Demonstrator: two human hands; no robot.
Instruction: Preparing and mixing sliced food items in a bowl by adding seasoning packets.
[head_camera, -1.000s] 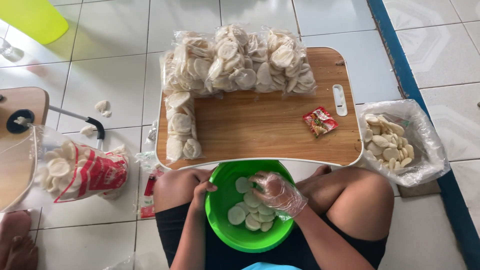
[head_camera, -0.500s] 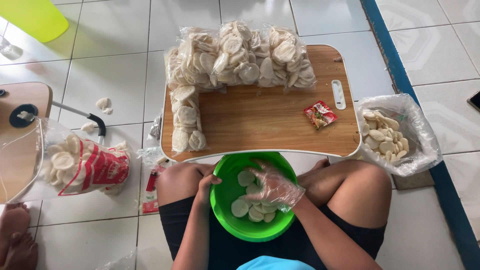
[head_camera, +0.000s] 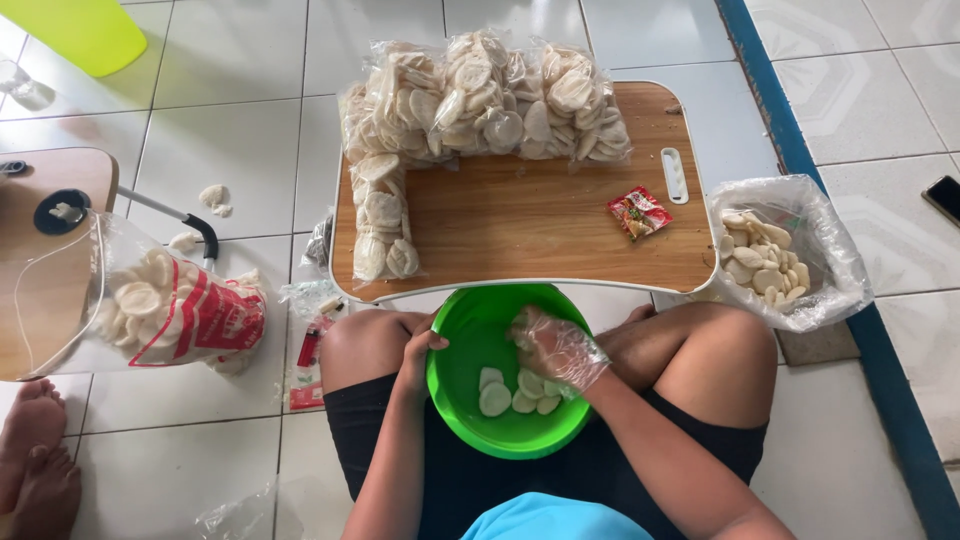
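Observation:
A green plastic bowl (head_camera: 470, 330) rests in my lap and holds several pale round crackers (head_camera: 497, 396). My left hand (head_camera: 418, 352) grips the bowl's left rim. My right hand (head_camera: 553, 348), in a clear plastic glove, reaches into the bowl and closes over some crackers. In front of my knees stands a low wooden lap table (head_camera: 540, 220). Sealed clear bags of crackers (head_camera: 480, 95) are stacked along its far edge, with one more bag (head_camera: 382, 215) down its left side. A small red sachet (head_camera: 639, 212) lies on the table at the right.
An open clear bag of crackers (head_camera: 770, 255) sits on the tiled floor at the right. A red-and-white printed bag of crackers (head_camera: 180, 310) lies at the left beside another wooden table (head_camera: 50, 290). Another person's bare feet (head_camera: 35, 450) show at the lower left. A phone (head_camera: 943, 197) lies far right.
My gloved right hand has shifted within the bowl and gathered crackers; fewer loose crackers show in the bowl. The view has moved slightly. My left hand stays on the rim.

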